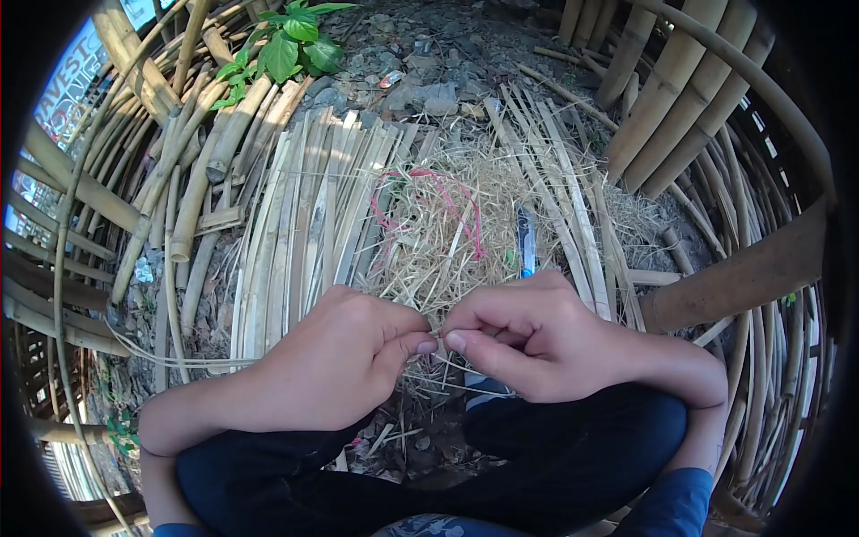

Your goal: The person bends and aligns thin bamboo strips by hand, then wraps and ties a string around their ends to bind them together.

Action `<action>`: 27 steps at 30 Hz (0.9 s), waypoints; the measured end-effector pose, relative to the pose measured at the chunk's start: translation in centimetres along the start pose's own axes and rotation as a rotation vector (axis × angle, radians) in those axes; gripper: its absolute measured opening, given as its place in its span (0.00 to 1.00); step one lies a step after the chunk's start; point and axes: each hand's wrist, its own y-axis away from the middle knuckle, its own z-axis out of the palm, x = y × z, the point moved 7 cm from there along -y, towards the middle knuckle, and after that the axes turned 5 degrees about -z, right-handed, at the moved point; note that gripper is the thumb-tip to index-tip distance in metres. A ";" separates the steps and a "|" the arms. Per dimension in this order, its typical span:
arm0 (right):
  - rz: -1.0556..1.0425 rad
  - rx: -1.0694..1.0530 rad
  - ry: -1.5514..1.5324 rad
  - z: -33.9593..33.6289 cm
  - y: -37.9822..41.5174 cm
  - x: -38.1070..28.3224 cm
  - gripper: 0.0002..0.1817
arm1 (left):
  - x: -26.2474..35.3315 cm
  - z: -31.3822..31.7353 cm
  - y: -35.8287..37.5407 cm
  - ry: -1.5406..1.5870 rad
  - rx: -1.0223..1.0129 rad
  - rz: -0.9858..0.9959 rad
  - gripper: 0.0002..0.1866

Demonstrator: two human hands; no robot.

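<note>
My left hand (335, 362) and my right hand (537, 336) meet fingertip to fingertip above my lap. Each is closed in a pinch of thumb and forefinger on a thin bamboo strip. A long, bent end of the thin bamboo strip (192, 362) sticks out left past my left wrist, and a short piece shows below my right thumb. The part between the fingers is mostly hidden. Just beyond my right hand lies a blade-like tool (526, 242) with a blue edge, on a heap of pale bamboo shavings (438, 233).
Split bamboo slats (295, 197) lie in a row on the left, with more slats (559, 192) on the right. Pink string (434, 174) rests on the shavings. Thick bamboo poles (676, 76) stand at upper right, and a leafy plant (291, 45) grows at the back.
</note>
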 end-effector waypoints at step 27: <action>0.327 -0.032 -0.544 1.3 0.2 5.2 0.03 | 0.1 -0.2 0.7 0.309 -0.082 -0.139 0.09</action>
